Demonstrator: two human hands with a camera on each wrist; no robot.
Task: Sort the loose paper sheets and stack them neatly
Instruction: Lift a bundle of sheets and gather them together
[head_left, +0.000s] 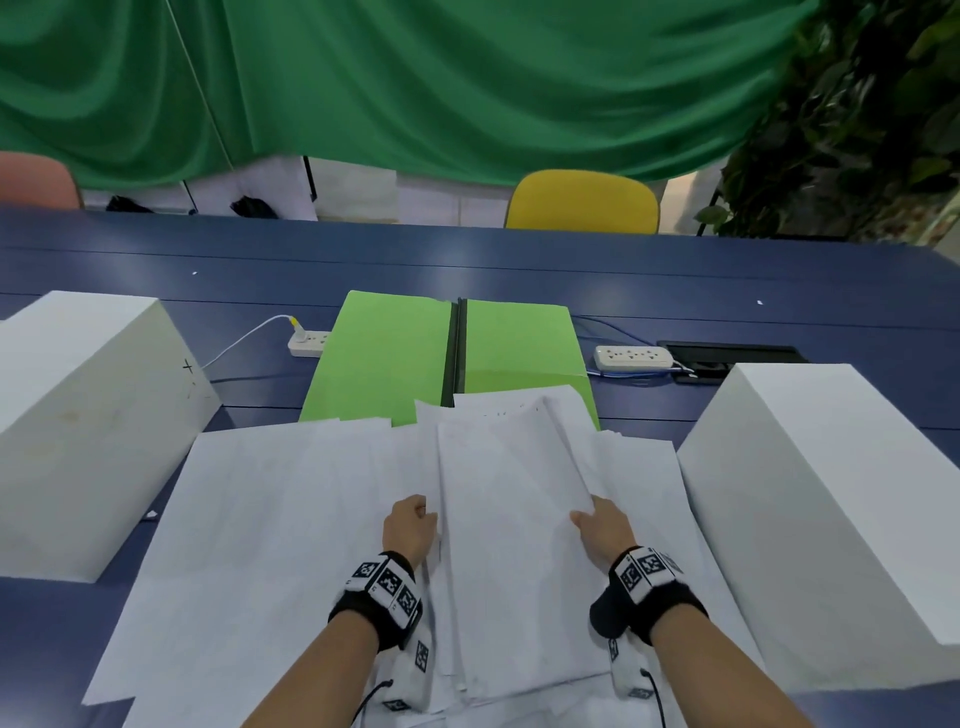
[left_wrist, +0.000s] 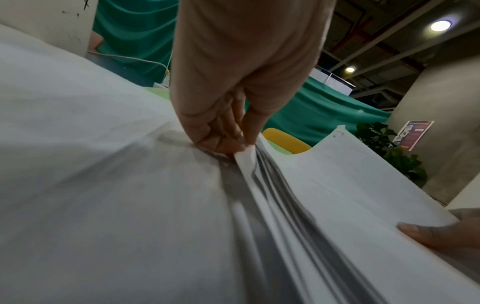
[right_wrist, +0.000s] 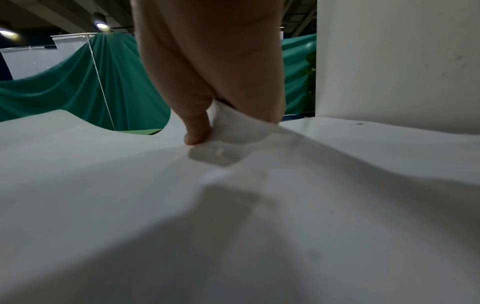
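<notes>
A thick stack of white paper sheets (head_left: 511, 545) lies in the middle of the blue table, on top of more loose white sheets (head_left: 270, 519) spread to both sides. My left hand (head_left: 410, 525) pinches the stack's left edge (left_wrist: 246, 158) with curled fingers. My right hand (head_left: 597, 525) grips the right edge, thumb (right_wrist: 197, 131) on top and fingers under a bunched fold of paper (right_wrist: 233, 121). The stack's layered edge (left_wrist: 280, 201) fans out in the left wrist view. An open green folder (head_left: 384, 358) lies just behind the papers.
Two large white foam blocks stand at the left (head_left: 78, 415) and right (head_left: 831, 493) of the papers. Two power strips (head_left: 309, 343) (head_left: 631, 358) with cables lie behind. A yellow chair (head_left: 582, 202) and a green curtain (head_left: 415, 78) are beyond the table.
</notes>
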